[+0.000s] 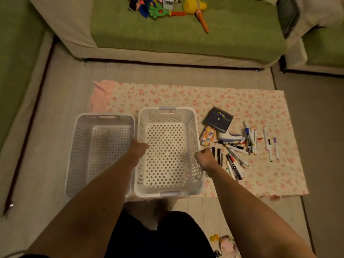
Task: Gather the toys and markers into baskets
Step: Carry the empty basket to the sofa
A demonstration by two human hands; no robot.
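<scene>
Pale plank flooring (63,94) carries a pink floral fabric sheet (186,97), spread in front of a beige sofa with a green seat cushion (186,38). Two white perforated plastic baskets stand side by side and touching. The left basket (81,146) sits mostly on the bare floor. The right basket (165,142) sits on the sheet. Both baskets hold nothing. My left hand (139,148) is at the left long rim of the right basket, in the seam between the two baskets, with its fingers curled over that rim. My right hand (204,157) is at the opposite long rim, fingers closed into a fist around the edge. The markers (240,149), a loose scatter of white, black and purple barrels, lie on the sheet just to the right of the right basket, near my right hand. A dark flat pouch (217,119) and a colourful printed pencil case (207,135) lie beside them, the case partly under the pouch. The toys (160,10), a mixed pile with a green hand-shaped piece and a yellow plush figure (193,5), rest on the sofa cushion, well apart from both baskets.
</scene>
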